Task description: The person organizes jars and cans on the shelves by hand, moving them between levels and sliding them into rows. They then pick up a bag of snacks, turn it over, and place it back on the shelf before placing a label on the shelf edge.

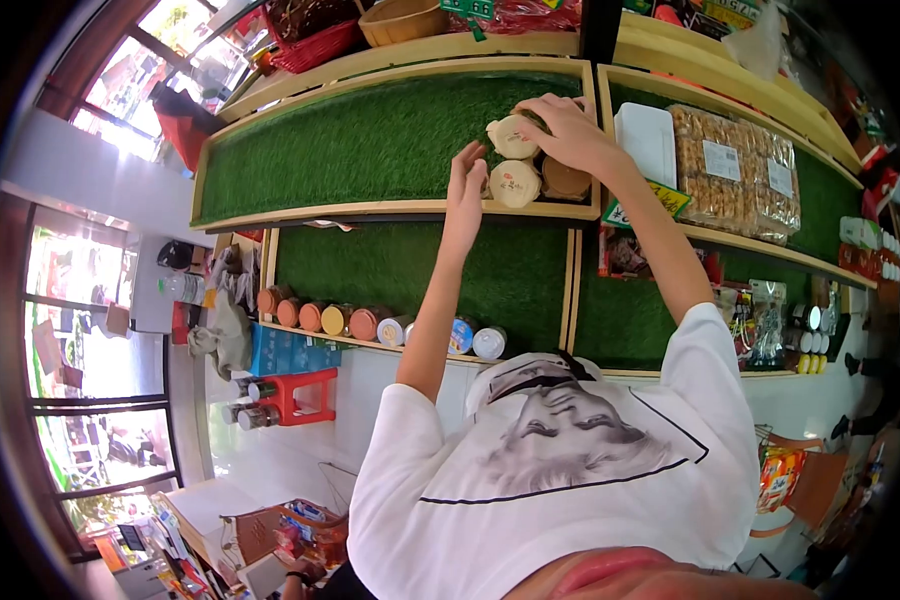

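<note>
On the green turf of the upper shelf (350, 145), a small group of jars stands at the right end. Two have pale paper covers: a front one (515, 184) and a back one (513, 137). Beside them is a jar with a brown top (566, 178). My right hand (568, 130) reaches over the back of the group, its fingers curled round a jar there that is partly hidden. Just left of the covered jars, my left hand (467, 175) is upright with its fingers apart, close to the front jar.
Packs of brown snacks (720, 165) and a white box (646, 143) occupy the right-hand section. A row of lidded jars (362, 323) lines the lower shelf's edge. Baskets (402, 22) sit above. A red stool (308, 397) stands at lower left.
</note>
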The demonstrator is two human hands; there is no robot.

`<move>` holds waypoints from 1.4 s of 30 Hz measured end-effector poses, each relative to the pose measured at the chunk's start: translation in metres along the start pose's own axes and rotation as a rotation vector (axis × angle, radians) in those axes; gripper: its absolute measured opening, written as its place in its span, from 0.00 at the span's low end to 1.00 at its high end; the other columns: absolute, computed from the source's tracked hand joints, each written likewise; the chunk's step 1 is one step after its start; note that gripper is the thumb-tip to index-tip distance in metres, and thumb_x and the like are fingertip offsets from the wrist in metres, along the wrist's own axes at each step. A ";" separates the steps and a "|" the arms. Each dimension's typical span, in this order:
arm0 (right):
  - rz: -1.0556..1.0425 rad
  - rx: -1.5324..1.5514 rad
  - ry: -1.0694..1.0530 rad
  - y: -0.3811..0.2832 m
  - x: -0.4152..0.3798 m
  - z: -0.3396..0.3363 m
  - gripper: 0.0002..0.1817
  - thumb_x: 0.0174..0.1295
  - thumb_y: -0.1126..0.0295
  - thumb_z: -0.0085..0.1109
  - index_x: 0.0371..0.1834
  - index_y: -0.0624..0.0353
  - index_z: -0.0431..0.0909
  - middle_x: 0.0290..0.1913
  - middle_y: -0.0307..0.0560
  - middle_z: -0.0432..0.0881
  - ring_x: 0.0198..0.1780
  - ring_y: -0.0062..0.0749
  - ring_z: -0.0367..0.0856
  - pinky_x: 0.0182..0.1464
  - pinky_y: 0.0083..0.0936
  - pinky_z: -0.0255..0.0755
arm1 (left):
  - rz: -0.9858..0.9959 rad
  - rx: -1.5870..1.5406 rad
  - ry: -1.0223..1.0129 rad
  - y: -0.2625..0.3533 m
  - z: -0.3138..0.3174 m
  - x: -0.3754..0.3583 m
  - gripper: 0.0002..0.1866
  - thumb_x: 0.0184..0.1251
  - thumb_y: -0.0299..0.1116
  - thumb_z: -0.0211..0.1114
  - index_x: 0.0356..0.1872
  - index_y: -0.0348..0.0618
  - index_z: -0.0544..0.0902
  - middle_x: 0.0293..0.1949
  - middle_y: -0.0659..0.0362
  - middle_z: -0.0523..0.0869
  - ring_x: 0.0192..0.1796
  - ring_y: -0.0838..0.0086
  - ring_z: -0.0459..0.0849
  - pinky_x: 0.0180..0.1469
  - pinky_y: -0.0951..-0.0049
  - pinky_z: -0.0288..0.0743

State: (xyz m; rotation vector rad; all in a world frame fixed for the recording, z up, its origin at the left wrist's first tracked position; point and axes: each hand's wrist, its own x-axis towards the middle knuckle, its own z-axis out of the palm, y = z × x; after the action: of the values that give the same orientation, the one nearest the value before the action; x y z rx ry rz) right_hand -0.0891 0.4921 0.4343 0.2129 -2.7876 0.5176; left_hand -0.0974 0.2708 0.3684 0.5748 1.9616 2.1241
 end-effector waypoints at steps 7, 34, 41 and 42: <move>-0.172 0.023 0.421 -0.029 -0.017 -0.018 0.16 0.68 0.57 0.59 0.52 0.53 0.84 0.53 0.46 0.85 0.55 0.45 0.82 0.61 0.40 0.66 | 0.164 0.067 0.129 -0.014 0.011 -0.037 0.27 0.77 0.35 0.58 0.73 0.37 0.65 0.69 0.47 0.71 0.71 0.57 0.70 0.69 0.59 0.67; 1.170 1.044 -0.745 -0.113 -0.259 0.413 0.32 0.64 0.48 0.63 0.68 0.51 0.75 0.64 0.47 0.79 0.61 0.42 0.79 0.50 0.45 0.81 | -0.552 0.434 0.192 -0.333 -0.070 -0.311 0.36 0.66 0.42 0.65 0.72 0.40 0.63 0.57 0.31 0.79 0.54 0.40 0.81 0.59 0.50 0.74; 0.958 0.778 -0.466 -0.111 -0.287 0.403 0.22 0.63 0.60 0.59 0.59 0.56 0.82 0.55 0.47 0.86 0.53 0.36 0.85 0.54 0.31 0.78 | -0.577 0.228 -0.133 -0.310 -0.084 -0.306 0.36 0.63 0.44 0.68 0.71 0.45 0.68 0.51 0.44 0.82 0.48 0.54 0.79 0.54 0.62 0.75; 0.947 0.786 -0.416 -0.115 -0.292 0.389 0.23 0.63 0.61 0.59 0.60 0.58 0.82 0.55 0.48 0.86 0.54 0.36 0.85 0.56 0.32 0.77 | -0.524 0.233 -0.179 -0.292 -0.087 -0.304 0.36 0.62 0.42 0.69 0.71 0.46 0.67 0.53 0.43 0.81 0.52 0.52 0.77 0.58 0.58 0.73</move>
State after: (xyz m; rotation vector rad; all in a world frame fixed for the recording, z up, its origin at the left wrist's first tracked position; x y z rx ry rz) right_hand 0.1078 0.2676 0.0334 -0.9913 -2.7257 1.9512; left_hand 0.1079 0.1012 0.0304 0.2344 1.9948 1.4953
